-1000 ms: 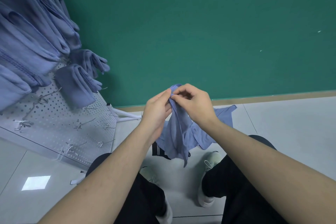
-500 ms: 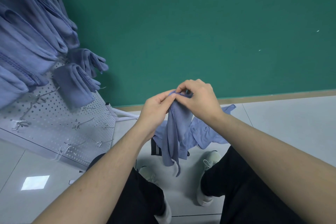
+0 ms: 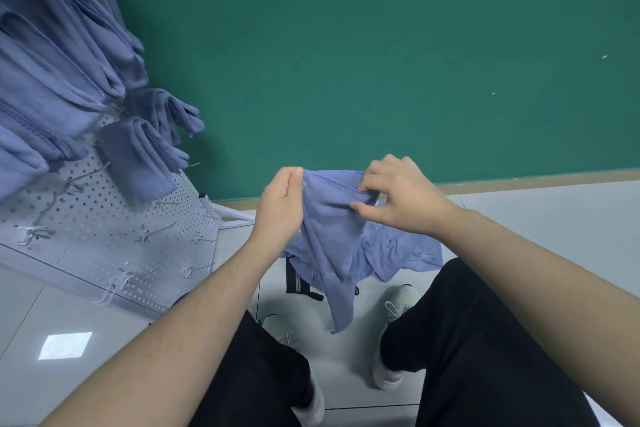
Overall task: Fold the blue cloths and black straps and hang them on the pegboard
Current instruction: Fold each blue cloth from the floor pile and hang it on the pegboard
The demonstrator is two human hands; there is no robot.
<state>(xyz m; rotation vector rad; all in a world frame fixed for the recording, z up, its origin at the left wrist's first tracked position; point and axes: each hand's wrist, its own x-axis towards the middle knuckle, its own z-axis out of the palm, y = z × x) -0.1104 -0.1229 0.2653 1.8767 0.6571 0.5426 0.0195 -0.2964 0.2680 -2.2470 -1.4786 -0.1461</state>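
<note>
Both hands' fingers pinch the blue cloth [image 3: 329, 218] top edge: left hand [image 3: 280, 204], right hand [image 3: 398, 198].

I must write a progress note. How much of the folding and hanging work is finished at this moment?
Done: several folded blue cloths already hang on the pegboard. In hand: the left hand and right hand each pinch the top edge of one blue cloth, not yet folded. Left: another blue cloth and a black strap lie on the floor; several hooks are free.
</note>
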